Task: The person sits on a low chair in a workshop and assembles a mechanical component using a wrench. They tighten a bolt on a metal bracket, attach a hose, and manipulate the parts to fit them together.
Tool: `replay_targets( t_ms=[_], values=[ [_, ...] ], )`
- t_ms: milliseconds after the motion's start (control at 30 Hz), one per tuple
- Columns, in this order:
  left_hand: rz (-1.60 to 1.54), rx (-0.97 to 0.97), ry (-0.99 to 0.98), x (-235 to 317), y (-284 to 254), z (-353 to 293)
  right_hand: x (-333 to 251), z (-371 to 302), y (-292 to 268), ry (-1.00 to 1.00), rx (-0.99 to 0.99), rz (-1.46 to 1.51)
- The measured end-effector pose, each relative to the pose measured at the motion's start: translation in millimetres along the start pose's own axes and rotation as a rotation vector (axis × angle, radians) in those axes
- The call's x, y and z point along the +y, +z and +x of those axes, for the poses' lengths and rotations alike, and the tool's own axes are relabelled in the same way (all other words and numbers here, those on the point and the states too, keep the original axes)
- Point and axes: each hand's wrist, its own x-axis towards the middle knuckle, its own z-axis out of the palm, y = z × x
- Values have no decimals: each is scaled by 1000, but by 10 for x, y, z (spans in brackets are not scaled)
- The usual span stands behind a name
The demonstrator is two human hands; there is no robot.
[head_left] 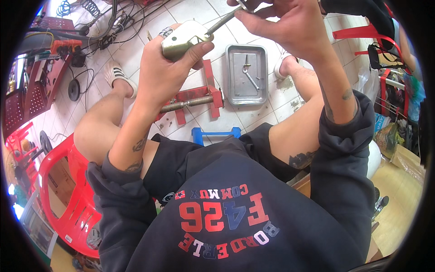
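Note:
My left hand (164, 75) is raised above the floor and closed around a pale metal housing (181, 41) with a rounded top and a small hole in its side. Its thumb presses along the housing's lower right edge. At the upper right, my right hand (290, 25) pinches a dark metal rod (222, 22) near its outer end. The rod slants down to the left, and its tip meets the right corner of the housing. Whether it enters the metal there, I cannot tell. A bright metal piece (245, 4) shows at my right fingertips, partly cut off by the picture's edge.
A grey metal tray (230, 90) on the tiled floor holds a wrench (252, 80) and a small bolt (246, 62). Left of it stands a red metal frame (209, 75) with a threaded rod. A blue stool (216, 133) is below, a red chair (74, 195) at left.

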Motion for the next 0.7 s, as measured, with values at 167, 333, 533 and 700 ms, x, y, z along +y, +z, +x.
replay_targets(
  t_ms=[167,333,533,700],
  values=[
    [38,11,14,-30,-28,-13,7,33,18,13,-51,-33],
    [126,-1,-98,-3,-46,-1,-13,45,2,-193,-191,-112],
    [135,-27,-163,-1,-38,-10,22,24,79,-186,-201,-81],
    [67,-60,-194,32,-27,-26,18,29,99,-197,-181,-52]
  ],
)
